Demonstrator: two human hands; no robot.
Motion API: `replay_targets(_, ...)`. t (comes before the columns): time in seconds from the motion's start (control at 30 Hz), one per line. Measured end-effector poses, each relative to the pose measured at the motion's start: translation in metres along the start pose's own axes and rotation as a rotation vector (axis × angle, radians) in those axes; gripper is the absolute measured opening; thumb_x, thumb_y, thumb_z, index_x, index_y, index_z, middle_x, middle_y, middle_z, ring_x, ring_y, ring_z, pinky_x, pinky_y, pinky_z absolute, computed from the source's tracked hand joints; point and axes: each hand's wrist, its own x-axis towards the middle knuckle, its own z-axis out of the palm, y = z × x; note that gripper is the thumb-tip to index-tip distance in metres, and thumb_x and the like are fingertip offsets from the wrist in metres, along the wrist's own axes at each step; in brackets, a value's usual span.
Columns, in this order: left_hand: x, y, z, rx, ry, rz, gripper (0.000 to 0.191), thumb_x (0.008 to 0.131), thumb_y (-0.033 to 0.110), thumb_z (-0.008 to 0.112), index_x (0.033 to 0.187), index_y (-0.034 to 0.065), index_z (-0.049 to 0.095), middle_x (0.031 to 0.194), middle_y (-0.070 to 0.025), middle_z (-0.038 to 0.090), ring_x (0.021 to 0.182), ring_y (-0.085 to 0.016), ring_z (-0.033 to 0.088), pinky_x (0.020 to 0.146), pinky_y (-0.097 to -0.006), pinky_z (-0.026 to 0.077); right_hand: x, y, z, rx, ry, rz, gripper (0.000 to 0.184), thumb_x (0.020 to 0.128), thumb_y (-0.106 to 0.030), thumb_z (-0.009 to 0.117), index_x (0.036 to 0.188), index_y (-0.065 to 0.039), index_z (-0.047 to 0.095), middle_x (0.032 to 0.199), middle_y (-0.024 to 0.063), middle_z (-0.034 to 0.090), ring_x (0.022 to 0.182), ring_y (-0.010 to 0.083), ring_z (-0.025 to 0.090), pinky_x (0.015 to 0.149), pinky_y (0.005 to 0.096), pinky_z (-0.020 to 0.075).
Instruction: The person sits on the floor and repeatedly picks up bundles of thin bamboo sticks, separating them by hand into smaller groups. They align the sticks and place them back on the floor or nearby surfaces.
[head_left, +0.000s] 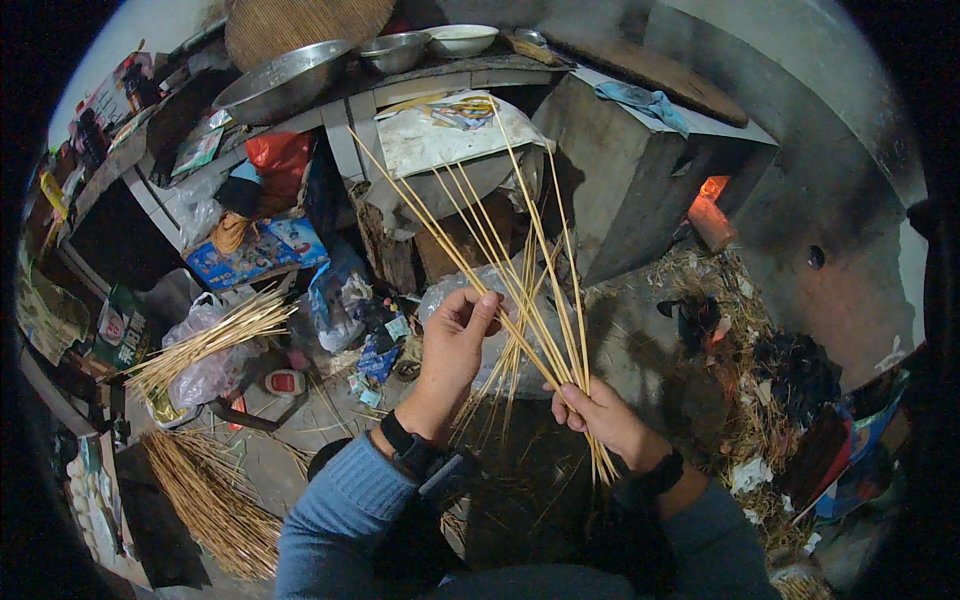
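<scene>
My right hand grips the lower ends of a loose fan of thin, pale straw-like stalks. They spread upward and away from me. Higher up and to the left, my left hand pinches a stalk on the left side of that fan between thumb and forefinger; whether it holds one or two is unclear. Below the fan, more loose stalks lie across a clear plastic sheet or bag. Both wrists wear dark bands.
Left, a bundle of pale stalks rests on plastic bags, above a browner bundle on the floor. A stove opening glows with fire at right, near straw litter. Metal basins stand on the back counter.
</scene>
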Motion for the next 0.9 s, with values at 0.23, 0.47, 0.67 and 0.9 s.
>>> replay_targets(0.23, -0.005, -0.018, 0.006, 0.164, -0.18, -0.014, 0.039, 0.094, 0.028, 0.055, 0.122, 0.0024, 0.047, 0.113, -0.0079, 0.059, 0.099, -0.015, 0.056, 0.083, -0.0283, 0.046, 0.001, -0.001, -0.002, 0.053, 0.283, -0.132, 0.015, 0.098, -0.017, 0.043, 0.101, -0.006, 0.053, 0.068, -0.0032, 0.041, 0.055, 0.0041, 0.036, 0.049, 0.02, 0.0305)
replay_targets(0.47, 0.003, -0.023, -0.01, 0.162, -0.107, -0.104, 0.029, 0.096, 0.027, 0.05, 0.116, 0.0054, 0.051, 0.113, -0.005, 0.06, 0.092, -0.015, 0.056, 0.081, -0.0293, 0.044, 0.006, 0.004, -0.041, -0.141, 0.692, -0.402, 0.028, 0.099, -0.024, 0.04, 0.086, -0.003, 0.054, 0.06, -0.0009, 0.041, 0.052, 0.0099, 0.041, 0.054, 0.0261, 0.0387)
replay_targets(0.67, 0.004, -0.025, -0.017, 0.188, -0.055, -0.158, 0.025, 0.096, 0.027, 0.05, 0.112, 0.0073, 0.052, 0.109, -0.0052, 0.061, 0.089, -0.014, 0.057, 0.078, -0.0276, 0.043, 0.015, 0.018, -0.056, -0.043, 0.769, -0.283, 0.03, 0.101, -0.028, 0.038, 0.079, -0.009, 0.045, 0.062, -0.0019, 0.04, 0.051, 0.0082, 0.037, 0.049, 0.0244, 0.0332)
replay_targets(0.9, 0.006, -0.125, -0.063, 0.623, -0.264, -0.236, 0.032, 0.093, 0.029, 0.054, 0.111, 0.0031, 0.053, 0.108, -0.011, 0.061, 0.095, -0.023, 0.058, 0.077, -0.031, 0.046, 0.008, 0.001, -0.058, 0.294, 0.743, -0.22, 0.028, 0.098, -0.035, 0.046, 0.083, -0.012, 0.046, 0.06, -0.0066, 0.031, 0.049, 0.0053, 0.027, 0.046, 0.0227, 0.0238)
